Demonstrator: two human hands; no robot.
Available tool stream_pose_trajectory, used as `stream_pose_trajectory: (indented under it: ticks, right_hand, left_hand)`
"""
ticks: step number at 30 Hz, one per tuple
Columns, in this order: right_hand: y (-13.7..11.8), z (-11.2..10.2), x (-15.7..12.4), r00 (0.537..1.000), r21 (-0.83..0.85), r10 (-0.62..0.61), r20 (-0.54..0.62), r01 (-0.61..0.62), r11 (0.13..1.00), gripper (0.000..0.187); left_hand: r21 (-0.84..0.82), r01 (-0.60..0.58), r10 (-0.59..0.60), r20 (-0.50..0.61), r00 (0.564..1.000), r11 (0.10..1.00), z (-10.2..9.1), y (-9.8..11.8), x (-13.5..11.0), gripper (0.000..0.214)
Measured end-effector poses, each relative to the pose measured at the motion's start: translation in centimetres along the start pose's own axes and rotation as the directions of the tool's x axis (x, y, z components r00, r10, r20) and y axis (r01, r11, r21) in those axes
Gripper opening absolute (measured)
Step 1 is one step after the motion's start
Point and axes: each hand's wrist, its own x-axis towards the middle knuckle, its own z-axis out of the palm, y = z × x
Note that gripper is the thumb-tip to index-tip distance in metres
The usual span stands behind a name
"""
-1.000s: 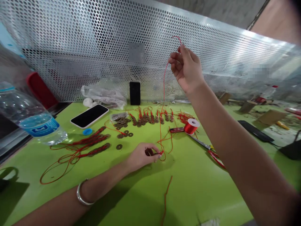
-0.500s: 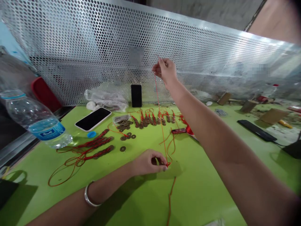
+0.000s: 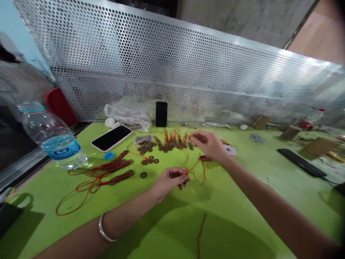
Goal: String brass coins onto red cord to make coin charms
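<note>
My left hand [image 3: 172, 181] is closed in a pinch on a thin red cord [image 3: 187, 172], just above the green table. Slack loops of the cord spread to the right of its fingertips. My right hand [image 3: 208, 144] is farther forward, beside a row of coin strings with red cords [image 3: 171, 143]. Motion blurs its curled fingers, so I cannot make out whether they hold anything. Under the right wrist lies a small dark red tool [image 3: 206, 157], partly covered. Loose round coins with holes [image 3: 151, 160] lie left of the row.
Braided coin strings [image 3: 113, 167] lie at the left, near a water bottle [image 3: 58, 140], a blue cap [image 3: 109, 155] and a white-edged phone [image 3: 112, 138]. A second phone [image 3: 161, 114] leans against the perforated metal screen [image 3: 129, 72]. A piece of cord [image 3: 199, 233] lies in front.
My right hand has come down from high in front of the screen to the coin row. The cord, stretched taut before, now hangs slack. My left hand keeps its pinch.
</note>
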Motion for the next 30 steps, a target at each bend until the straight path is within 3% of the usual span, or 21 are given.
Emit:
stream_pose_trajectory:
  ticks: [3, 6, 11, 18, 30]
  right_hand:
    - [-0.6, 0.1, -5.2, 0.969, 0.093, 0.072, 0.237, -0.096, 0.991, 0.026]
    - [-0.8, 0.9, -7.6, 0.945, 0.194, 0.100, 0.311, -0.166, 0.967, 0.025]
    - [-0.2, 2.4, -7.8, 0.929, 0.338, 0.176, 0.325, -0.288, 0.896, 0.019]
    - [0.8, 2.9, -8.1, 0.896, 0.419, 0.255, 0.363, -0.401, 0.815, 0.023]
    - [0.9, 3.9, -8.5, 0.893, 0.429, 0.336, 0.299, -0.441, 0.788, 0.022]
  left_hand:
    - [-0.024, -0.010, 0.009, -0.037, 0.999, 1.000, 0.1, 0.1, 0.0, 0.037]
    - [-0.024, -0.009, 0.007, -0.060, 0.998, 1.000, 0.2, 0.2, -0.1, 0.037]
    - [0.052, 0.029, -0.028, -0.018, 0.999, 0.998, 0.4, 0.0, -0.1, 0.041]
    - [0.209, 0.015, -0.020, 0.022, 1.000, 0.978, 0.8, 0.2, -0.2, 0.029]
    - [0.297, -0.009, 0.023, -0.045, 0.999, 0.955, 0.9, -0.2, -0.3, 0.014]
